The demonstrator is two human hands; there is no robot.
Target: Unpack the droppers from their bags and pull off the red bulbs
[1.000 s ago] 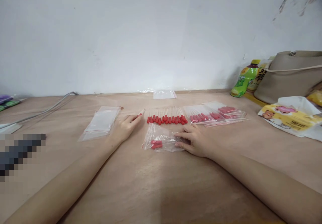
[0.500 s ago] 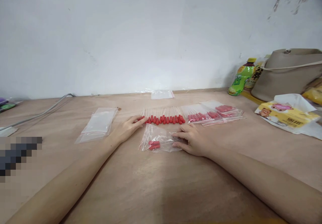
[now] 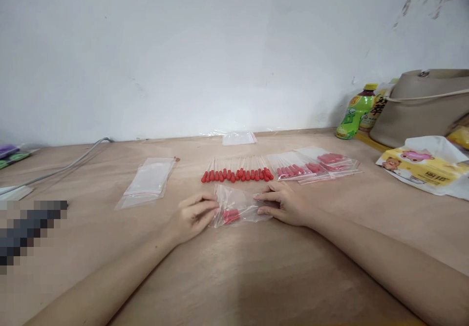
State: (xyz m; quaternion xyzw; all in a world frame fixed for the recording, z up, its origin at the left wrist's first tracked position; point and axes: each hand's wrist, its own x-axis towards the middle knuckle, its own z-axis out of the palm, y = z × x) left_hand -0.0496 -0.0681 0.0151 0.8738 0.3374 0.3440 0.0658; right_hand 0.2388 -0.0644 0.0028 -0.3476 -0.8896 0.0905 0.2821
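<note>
Transparent zip bag (image 3: 251, 210) with red-bulbed droppers (image 3: 231, 215) lies mid-table between both hands.
Left hand (image 3: 191, 218) pinches the bag's left edge, fingertips together; right hand (image 3: 289, 206) rests on its other end, fingers spread, probably to stop the light film sliding; can't tell if thumb grips it. Behind, a dropper row (image 3: 237, 175) has bulbs facing the person, likely for easy pickup. Filled bags (image 3: 317, 164) overlap at right; flat bags (image 3: 148, 178) are stacked left, likely for reach. Brown tabletop (image 3: 190, 277), slightly creased, meets a pale, scuffed wall (image 3: 176, 57); green-labelled bottle (image 3: 356, 113), beige bag (image 3: 414, 113), tissue pack (image 3: 421, 170) far right.
</note>
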